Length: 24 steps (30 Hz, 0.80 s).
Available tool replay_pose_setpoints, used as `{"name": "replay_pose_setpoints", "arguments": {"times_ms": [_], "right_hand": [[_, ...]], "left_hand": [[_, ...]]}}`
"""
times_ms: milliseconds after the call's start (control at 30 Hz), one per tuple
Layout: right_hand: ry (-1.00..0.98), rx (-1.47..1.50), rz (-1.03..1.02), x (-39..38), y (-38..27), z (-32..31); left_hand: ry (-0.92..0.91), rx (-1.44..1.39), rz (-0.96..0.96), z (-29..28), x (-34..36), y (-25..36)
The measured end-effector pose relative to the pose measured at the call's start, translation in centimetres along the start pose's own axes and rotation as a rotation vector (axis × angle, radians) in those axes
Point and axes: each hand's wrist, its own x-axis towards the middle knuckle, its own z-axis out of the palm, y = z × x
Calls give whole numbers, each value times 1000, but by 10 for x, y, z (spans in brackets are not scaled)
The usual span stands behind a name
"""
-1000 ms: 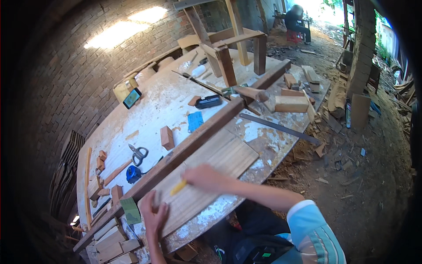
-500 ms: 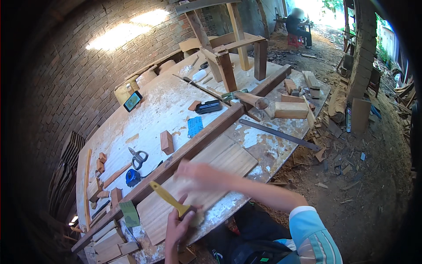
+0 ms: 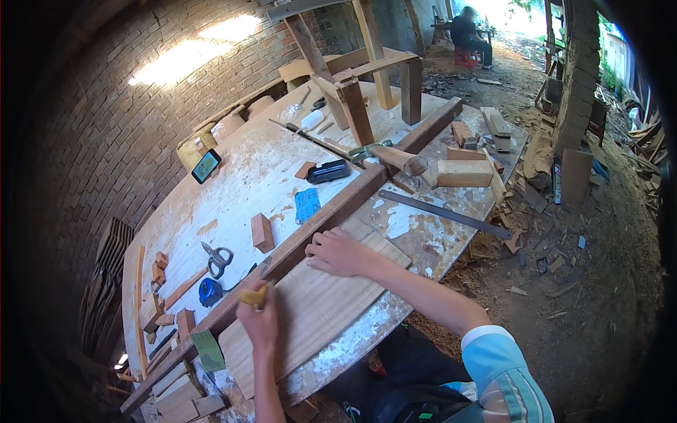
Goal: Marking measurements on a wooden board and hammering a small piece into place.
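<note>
My left hand (image 3: 259,326) is closed around a paintbrush with a yellow handle (image 3: 252,296); its bristles are hidden and the motion blurs it. Both hands are over a flat, light-brown wooden board (image 3: 310,303) with visible grain. Along the far side of this board runs a long dark wooden beam (image 3: 345,199). My right hand (image 3: 340,254) lies on the board beside the beam, fingers bent and slightly apart, holding nothing. At the board's left end is a green sandpaper piece (image 3: 208,351).
Beyond the beam lie scissors (image 3: 217,259), a blue tape measure (image 3: 210,291), a wooden block (image 3: 261,233) and blue sandpaper (image 3: 307,205). A hammer (image 3: 395,156) and metal strip (image 3: 446,213) are rightward. A wooden frame (image 3: 358,116) stands farther back; a person (image 3: 468,37) sits in the distance.
My left hand has swung up and left with the paintbrush toward the beam. My right hand has moved right and come to rest on the board.
</note>
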Motion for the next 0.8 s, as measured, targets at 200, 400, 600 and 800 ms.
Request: {"name": "replay_pose_setpoints", "arguments": {"times_ms": [200,400,600,800], "right_hand": [[48,15,-51,2,3,3],[-38,-11,8,3,4,-7],[-35,98,11,2,-4,-14],[-72,94,15,5,-5,-8]], "left_hand": [[-326,-192,-41,6,-14,1],[-928,-737,-181,-50,-51,33],[-519,-363,-91,-29,12,-25],[-865,-558,-157,-73,-29,-8]]}}
